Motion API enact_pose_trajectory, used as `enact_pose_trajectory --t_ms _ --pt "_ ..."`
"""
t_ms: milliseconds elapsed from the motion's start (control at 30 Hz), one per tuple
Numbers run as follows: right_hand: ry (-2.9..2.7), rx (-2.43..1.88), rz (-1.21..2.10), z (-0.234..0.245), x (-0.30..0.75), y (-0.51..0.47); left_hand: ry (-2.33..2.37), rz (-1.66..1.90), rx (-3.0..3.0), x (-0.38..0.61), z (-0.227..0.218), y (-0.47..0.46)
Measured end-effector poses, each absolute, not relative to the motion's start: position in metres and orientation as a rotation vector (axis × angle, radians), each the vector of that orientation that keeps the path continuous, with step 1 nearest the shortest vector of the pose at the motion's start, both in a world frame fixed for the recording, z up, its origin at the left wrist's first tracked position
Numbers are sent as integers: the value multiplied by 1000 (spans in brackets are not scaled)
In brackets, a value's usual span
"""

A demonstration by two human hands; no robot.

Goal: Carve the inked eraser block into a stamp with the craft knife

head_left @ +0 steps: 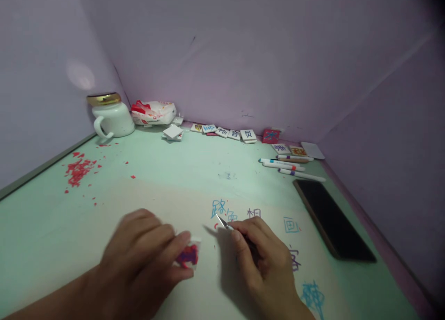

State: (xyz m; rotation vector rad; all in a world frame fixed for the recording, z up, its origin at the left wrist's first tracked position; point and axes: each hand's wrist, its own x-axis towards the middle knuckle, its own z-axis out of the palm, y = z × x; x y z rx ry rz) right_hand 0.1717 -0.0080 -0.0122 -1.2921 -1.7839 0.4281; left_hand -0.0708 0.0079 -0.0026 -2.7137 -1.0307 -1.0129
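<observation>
Between the thumb and fingers of my left hand is a small white square tile, its face marked in red and purple; the fingers cover much of it. My right hand grips a craft knife like a pen, its pointed blade aimed up and left. The blade tip is over blue handwriting on the table, a little away from the tile. A few red crumbs lie close to the blade.
Red shavings are heaped at the left. Along the back stand a lidded white mug, a red-and-white packet and several character tiles. Markers and a dark phone lie at the right.
</observation>
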Motion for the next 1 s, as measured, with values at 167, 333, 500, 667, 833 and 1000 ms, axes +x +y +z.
enact_pose_trajectory --t_ms 167,333,500,667,833,1000 --pt "-1899 -1283 420 -7 170 -14 -1204 -937 -2923 -62 -7 16" --pt "-2028 -1311 359 -2 165 -17 -1275 -865 -2981 -61 -6 18" --pt "-2002 -1332 293 -4 160 -17 -1324 -842 -2987 -60 -3 16" --pt "-1955 -1380 333 -5 157 -19 -1312 -851 -2994 -59 -3 17" --pt "-2055 -1407 361 -1 158 -18 -1312 -860 -2999 -59 -2 18" --pt "-2057 -1454 367 -1 159 -19 -1316 -864 -3023 -60 -3 18"
